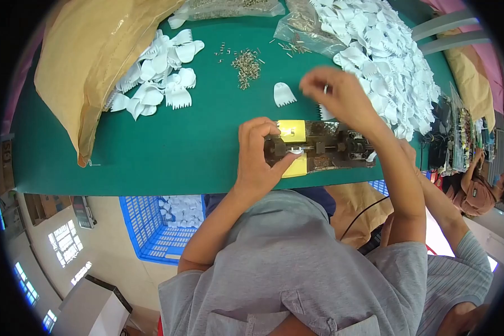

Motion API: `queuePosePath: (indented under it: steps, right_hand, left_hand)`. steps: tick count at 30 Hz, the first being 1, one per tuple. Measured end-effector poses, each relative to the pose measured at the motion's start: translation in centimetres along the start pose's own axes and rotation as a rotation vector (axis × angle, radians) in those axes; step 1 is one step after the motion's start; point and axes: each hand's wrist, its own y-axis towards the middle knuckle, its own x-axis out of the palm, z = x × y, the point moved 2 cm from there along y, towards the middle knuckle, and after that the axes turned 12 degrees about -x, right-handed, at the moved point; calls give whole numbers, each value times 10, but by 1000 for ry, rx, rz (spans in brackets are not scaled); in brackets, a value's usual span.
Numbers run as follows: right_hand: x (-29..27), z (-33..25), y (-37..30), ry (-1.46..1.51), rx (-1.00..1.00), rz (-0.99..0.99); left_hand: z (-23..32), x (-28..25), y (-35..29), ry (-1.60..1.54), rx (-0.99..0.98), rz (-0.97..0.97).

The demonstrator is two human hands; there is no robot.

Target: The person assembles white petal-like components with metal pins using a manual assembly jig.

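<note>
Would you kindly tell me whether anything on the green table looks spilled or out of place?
Nothing looks badly amiss, but some small metal pieces lie loose beside the clear bag, apart from the main metal pile, so they may have spilled.

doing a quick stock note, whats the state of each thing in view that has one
White toothed plastic pieces, heaped loose
Dark metal bench fixture, white piece at its left end
Small shiny metal pins, piled loose
Brown paper sack, lying down
Clear plastic bags, crumpled
Blue plastic slatted basket, partly filled
</note>
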Motion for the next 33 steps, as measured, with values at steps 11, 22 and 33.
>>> queuePosePath:
  steps: [11, 22, 33]
  right_hand:
    - [29, -7, -13, -10, -125, -152]
    - [27, 8, 24, 25, -59, -131]
    - [27, -38, -54, 177, -126, -101]
  left_hand:
    - [0, -4, 2, 30, 8, -10]
    - [3, -5, 3, 35, 15, 29]
    - [-1, -4, 2, 82, 17, -2]
